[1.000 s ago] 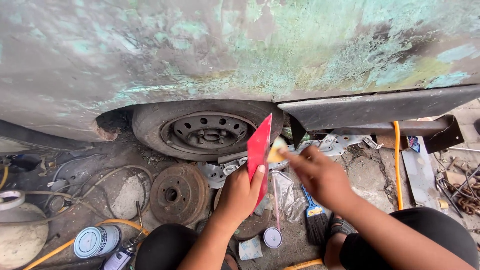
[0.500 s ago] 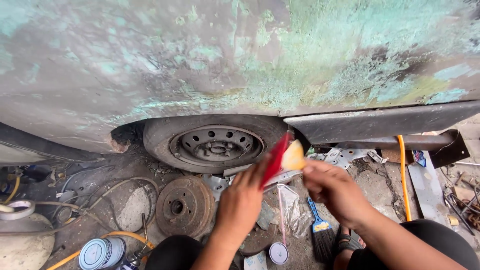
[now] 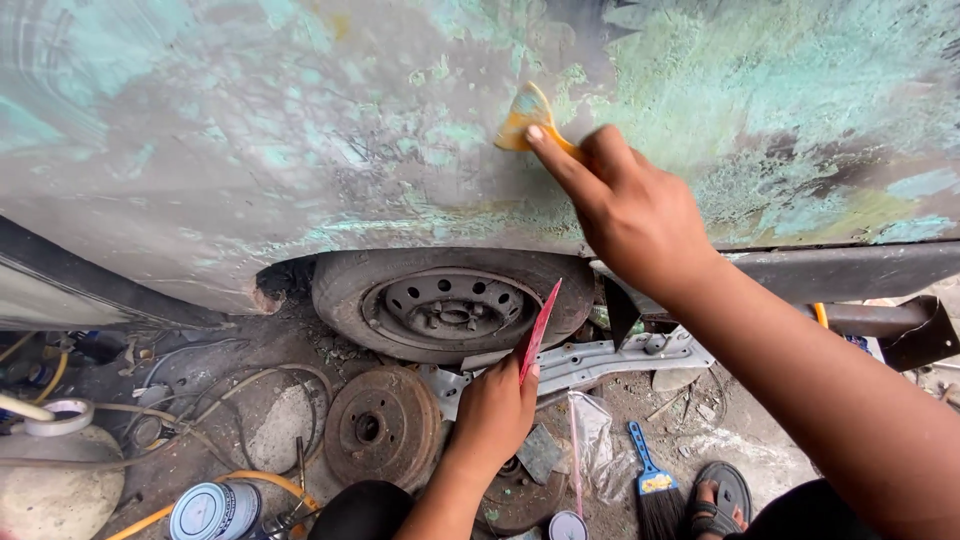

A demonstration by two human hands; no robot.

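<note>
Weathered car body panel [image 3: 300, 150], grey with green patches, fills the upper view, its lower edge curving over a tyre [image 3: 450, 300] lying on cluttered ground. Right hand [image 3: 630, 215], fingers clamped on a yellow spreader [image 3: 525, 118], forefinger stretched along it, presses its blade flat to the panel, bare panel all around. Left hand [image 3: 495, 415] hangs low, fingers closed on a thin red card [image 3: 538, 330] held edge-up near the tyre, beside a rusty brake drum [image 3: 385, 425].

Rusty brake drum [image 3: 383, 427] — tyre [image 3: 450, 302], blue brush [image 3: 655, 490].
</note>
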